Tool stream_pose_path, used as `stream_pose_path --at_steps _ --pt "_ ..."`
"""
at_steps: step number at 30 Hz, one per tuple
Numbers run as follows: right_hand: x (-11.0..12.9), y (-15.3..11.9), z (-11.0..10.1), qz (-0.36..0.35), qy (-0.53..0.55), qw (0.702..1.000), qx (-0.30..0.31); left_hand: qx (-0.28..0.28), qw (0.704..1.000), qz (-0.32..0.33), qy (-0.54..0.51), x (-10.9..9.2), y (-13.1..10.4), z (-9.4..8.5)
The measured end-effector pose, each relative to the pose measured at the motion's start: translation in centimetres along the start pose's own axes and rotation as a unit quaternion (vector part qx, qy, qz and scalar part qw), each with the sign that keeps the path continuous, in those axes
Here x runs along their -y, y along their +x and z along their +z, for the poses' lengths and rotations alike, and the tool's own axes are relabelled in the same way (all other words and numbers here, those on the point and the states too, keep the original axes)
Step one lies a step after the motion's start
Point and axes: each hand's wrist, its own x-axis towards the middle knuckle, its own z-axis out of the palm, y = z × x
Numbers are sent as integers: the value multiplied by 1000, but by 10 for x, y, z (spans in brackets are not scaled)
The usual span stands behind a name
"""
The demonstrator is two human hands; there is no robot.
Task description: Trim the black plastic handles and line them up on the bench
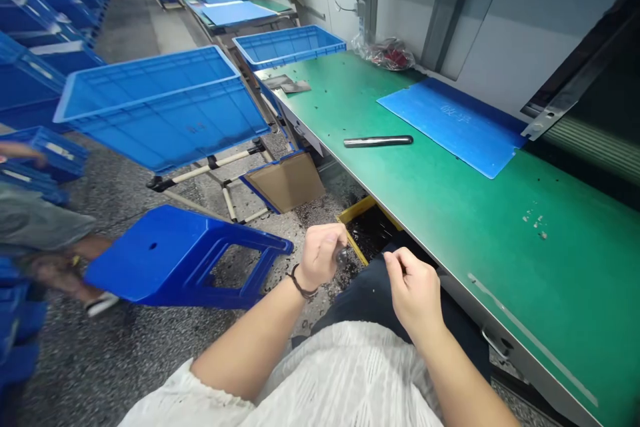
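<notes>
Closest in, above the lap of dark trousers and a white textured top, the left hand (320, 255) is curled into a loose fist, its fingers closed around a small dark part (342, 255) that peeks out on the thumb side; what the part is cannot be told. A dark band circles that wrist. Just beside it, slightly nearer and not touching, the right hand (413, 293) is half closed with thumb and forefinger pinched together; whether anything sits in the pinch is too small to tell. Directly beyond the two hands, on the speckled floor under the bench edge, stands a yellow-rimmed bin of dark scraps (365, 230). To the left of the left hand a blue plastic stool (170, 257) lies tipped on its side, and beyond it a brown cardboard sheet (287, 181) leans against a tube frame. To the right of the right hand runs the long green-topped workbench (500, 240), with a few small pale crumbs (535, 220) on it. Farther out on the bench lies a dark metal rod (378, 141), and beside that a flat blue plastic sheet (453, 123). Beyond the stool a large blue plastic crate (160, 107) tilts on the frame. Another person's legs (45, 240) show at the far left.
</notes>
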Motion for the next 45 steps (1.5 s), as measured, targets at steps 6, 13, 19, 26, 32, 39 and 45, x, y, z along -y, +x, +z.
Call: stream_pose_path --at_steps 6,13,19,26,32,39,45 --pt "-9 13 17 -64 -183 981 -28 3 1000 -14 -4 -2 1 -3" --pt "-10 17 8 -130 -202 971 21 17 1000 -7 -5 1 0 -4" --pt "12 17 -20 -240 -70 964 90 41 999 21 7 -4 3 -4" --pt "40 14 -40 -324 -47 933 150 112 984 137 -1 -17 13 -4" --pt "49 18 -40 -285 -31 930 228 169 966 193 39 -28 23 -4" --pt "51 16 -41 -280 -7 931 236 161 965 203 31 -28 24 -4" --pt "40 13 -43 -202 60 956 205 128 979 159 -8 -19 15 -12"
